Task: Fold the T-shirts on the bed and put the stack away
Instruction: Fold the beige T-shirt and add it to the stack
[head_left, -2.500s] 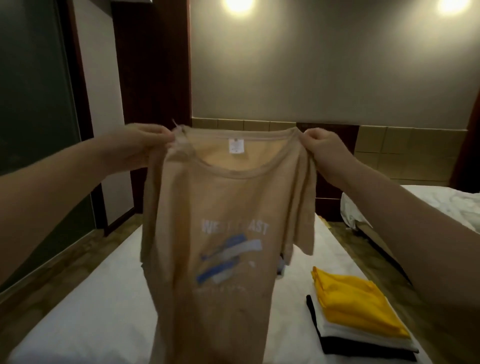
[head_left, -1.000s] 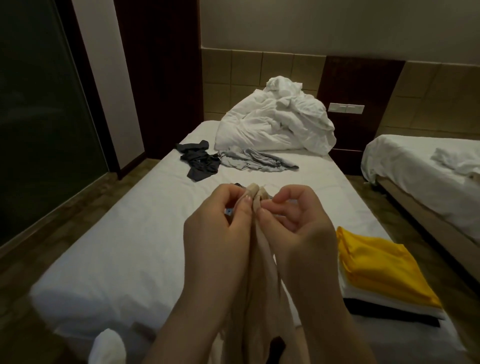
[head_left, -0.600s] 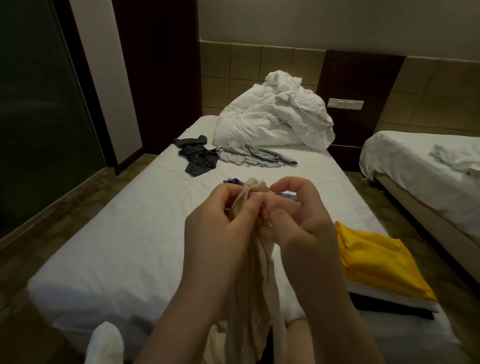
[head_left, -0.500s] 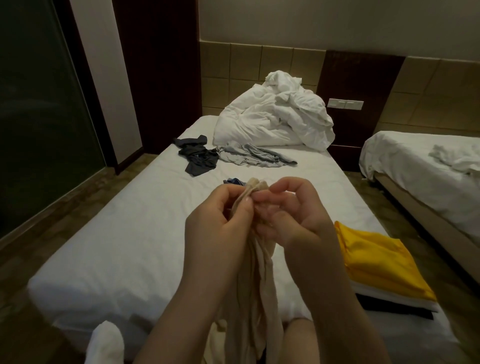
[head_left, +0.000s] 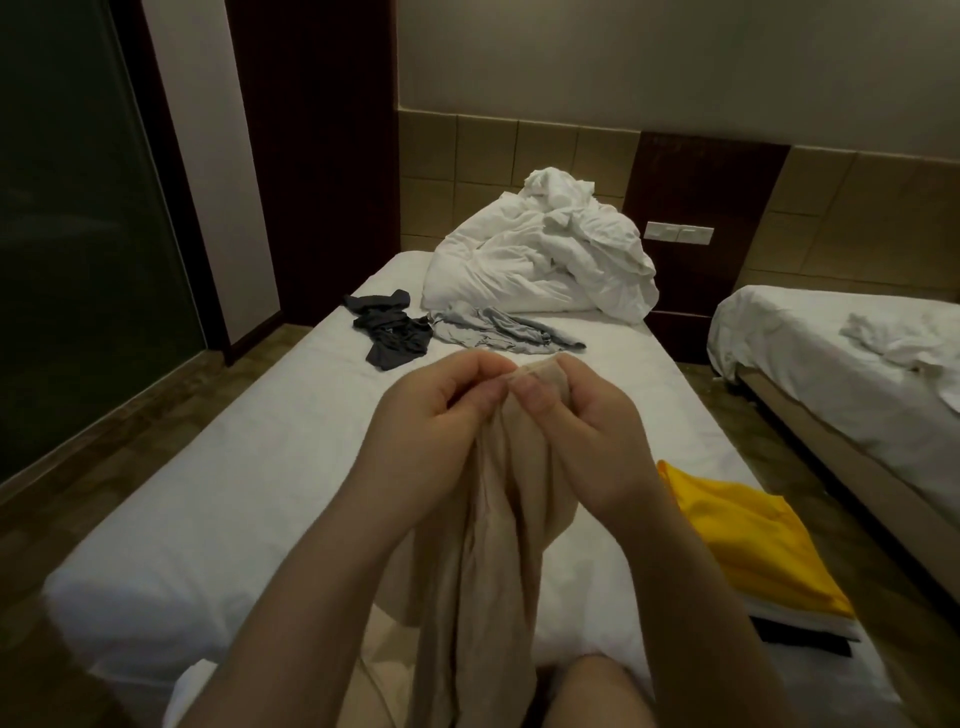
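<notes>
A beige T-shirt (head_left: 498, 545) hangs bunched in front of me over the white bed (head_left: 249, 467). My left hand (head_left: 431, 421) and my right hand (head_left: 587, 431) pinch its top edge side by side, fingertips almost touching. A folded stack with a yellow T-shirt (head_left: 748, 540) on top, white and black layers beneath, lies on the bed's right edge. A dark crumpled T-shirt (head_left: 389, 332) and a grey one (head_left: 498, 330) lie unfolded farther up the bed.
A heaped white duvet (head_left: 545, 265) fills the head of the bed. A second bed (head_left: 841, 374) stands to the right across a narrow floor gap. A dark glass wall (head_left: 78, 234) runs along the left. Something white (head_left: 192, 686) shows at the bottom left.
Earlier I held the beige T-shirt spread out by its shoulders. My hands have since come together, bunching it, and lowered; in the last second they only shifted their pinch slightly.
</notes>
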